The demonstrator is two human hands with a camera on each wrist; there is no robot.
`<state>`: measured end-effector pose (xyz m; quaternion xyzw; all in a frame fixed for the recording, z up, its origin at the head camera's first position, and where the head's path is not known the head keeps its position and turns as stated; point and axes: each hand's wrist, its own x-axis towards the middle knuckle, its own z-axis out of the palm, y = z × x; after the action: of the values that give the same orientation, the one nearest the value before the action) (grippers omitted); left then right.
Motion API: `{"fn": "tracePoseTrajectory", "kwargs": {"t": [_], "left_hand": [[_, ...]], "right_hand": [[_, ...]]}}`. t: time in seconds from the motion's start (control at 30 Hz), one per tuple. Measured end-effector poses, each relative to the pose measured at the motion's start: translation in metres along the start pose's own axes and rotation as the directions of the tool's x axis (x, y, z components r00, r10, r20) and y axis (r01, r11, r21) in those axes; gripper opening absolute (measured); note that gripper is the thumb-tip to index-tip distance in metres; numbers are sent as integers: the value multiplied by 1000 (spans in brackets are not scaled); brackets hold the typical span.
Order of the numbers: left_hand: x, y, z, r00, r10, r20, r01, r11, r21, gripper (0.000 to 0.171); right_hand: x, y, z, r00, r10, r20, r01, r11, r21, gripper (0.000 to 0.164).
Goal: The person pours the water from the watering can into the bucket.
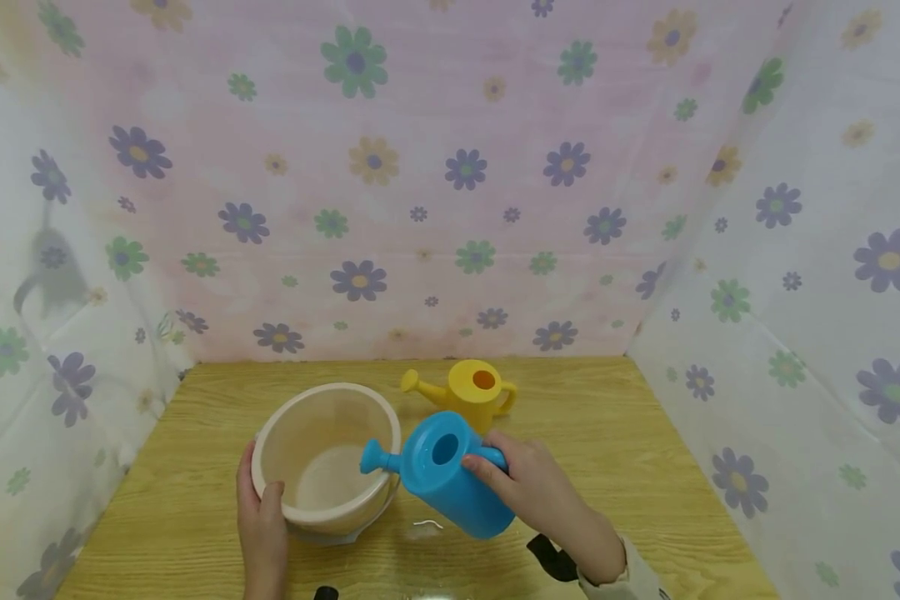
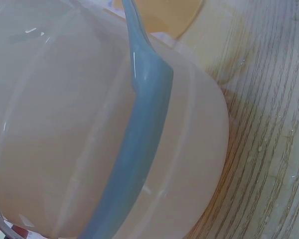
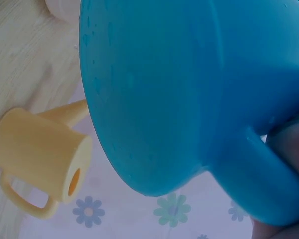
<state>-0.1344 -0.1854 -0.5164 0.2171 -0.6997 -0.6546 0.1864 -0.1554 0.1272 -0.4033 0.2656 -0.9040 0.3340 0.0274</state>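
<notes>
My right hand (image 1: 528, 483) grips the handle of a blue watering can (image 1: 457, 483), which is tilted so its spout reaches over the rim of a cream bucket (image 1: 330, 517). In the right wrist view the can's wet blue body (image 3: 149, 99) fills most of the picture, with part of the hand at the right edge. At the bucket's left side, my left hand (image 1: 261, 521) holds the rim, thumb toward the inside and fingers outside. The bucket's grey-blue handle (image 2: 139, 134) hangs down its outer wall in the left wrist view. Whether water leaves the spout cannot be made out.
A yellow watering can (image 1: 472, 396) stands behind the blue one, its spout pointing left. Water spots lie on the wooden table (image 1: 607, 433) near the bucket. Flower-patterned cloth walls (image 1: 420, 208) enclose the back and both sides.
</notes>
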Motion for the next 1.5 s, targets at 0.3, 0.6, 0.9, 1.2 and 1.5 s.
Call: {"fn": "tracePoseTrajectory", "kwargs": {"t": [0.3,0.6,0.9,1.2,1.5], "left_hand": [[-1,1,0,1000,17,4,-17,1000,-13,58],[-2,1,0,1000,5,15,-4,1000,-26,57],[-1,0,0,1000,5,11,-5,1000,-18,57],[-1,2,0,1000,4,9,-4,1000,-5,57],[-1,1,0,1000,16,17,-16,1000,-7,57]], "right_hand": [[0,0,-1,1000,17,17,-17,1000,-1,25],[0,-3,-3,998,-12,54,13,999,-30,30],[0,-2,-1,999,-7,53,8,1000,-12,30],[1,-1,-2,999,-4,46,5,1000,-17,28],[0,0,-2,998,1,57,-2,1000,11,28]]}}
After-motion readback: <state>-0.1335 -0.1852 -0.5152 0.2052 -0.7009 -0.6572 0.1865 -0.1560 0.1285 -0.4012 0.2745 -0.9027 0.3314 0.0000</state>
